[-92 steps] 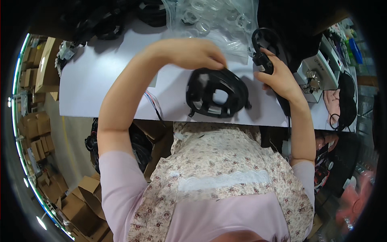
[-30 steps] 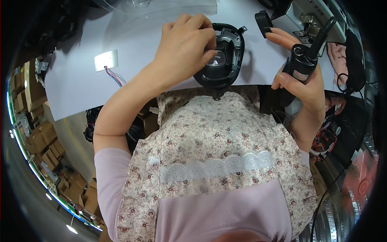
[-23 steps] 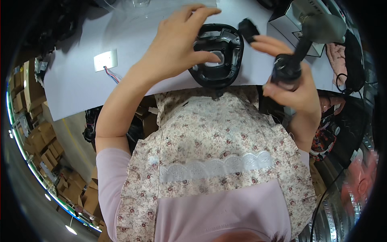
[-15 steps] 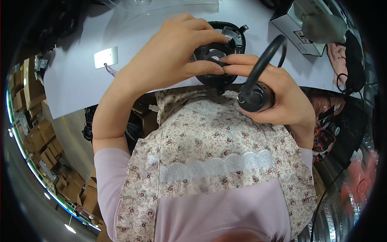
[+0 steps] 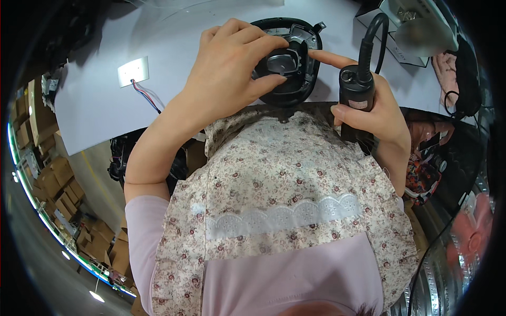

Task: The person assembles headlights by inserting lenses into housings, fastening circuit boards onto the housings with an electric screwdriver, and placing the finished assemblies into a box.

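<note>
A black oval housing [image 5: 312, 79] with silvery parts inside lies at the front edge of the white table. My left hand [image 5: 232, 66] reaches over it from the left, thumb and fingers curved around a round black piece [image 5: 282, 64] inside the housing. In my right hand [image 5: 387, 108] is a black corded electric screwdriver [image 5: 356, 95], held roughly upright with its cord looping up from the top. Its working tip cannot be seen. The outstretched right index finger reaches the housing's right rim.
A white plate [image 5: 133, 71] with thin coloured wires lies on the table [image 5: 95, 113] at left. An open white box [image 5: 403, 52], a pink cloth [image 5: 446, 73] and a dark cloth item [image 5: 466, 87] are at right. Clear plastic [image 5: 211, 6] lies at the back.
The screwdriver has swung more upright and moved up and right. My right fingers have drawn back from the housing's middle to its right rim. The housing has tilted and shifted slightly away from me.
</note>
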The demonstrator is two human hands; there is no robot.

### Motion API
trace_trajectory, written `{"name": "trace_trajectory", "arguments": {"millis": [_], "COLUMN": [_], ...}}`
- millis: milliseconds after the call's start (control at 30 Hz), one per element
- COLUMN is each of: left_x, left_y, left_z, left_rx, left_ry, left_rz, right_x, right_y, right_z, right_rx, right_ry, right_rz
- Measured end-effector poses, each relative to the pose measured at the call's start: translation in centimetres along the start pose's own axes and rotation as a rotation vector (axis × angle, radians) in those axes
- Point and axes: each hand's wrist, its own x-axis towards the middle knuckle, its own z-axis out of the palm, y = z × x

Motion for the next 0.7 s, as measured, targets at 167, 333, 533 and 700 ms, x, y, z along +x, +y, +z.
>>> {"name": "trace_trajectory", "arguments": {"millis": [167,333,533,700], "left_x": [0.0,-0.3,0.1,0.3], "left_y": [0.3,0.4,-0.2,-0.8], "left_z": [0.5,1.0,1.3,1.9], "left_rx": [0.065,0.085,-0.024,-0.012], "left_ry": [-0.003,0.028,0.001,0.106], "left_rz": [-0.001,-0.05,-0.067,-0.018], "right_x": [0.0,-0.1,0.0,0.6], "right_y": [0.4,0.4,1.0,0.6], "right_z": [0.0,0.2,0.5,0.4], "right_rx": [-0.004,-0.028,-0.001,0.002], "right_ry": [0.015,0.03,0.046,0.063], "right_rz": [-0.019,0.004,-0.022,-0.014]}}
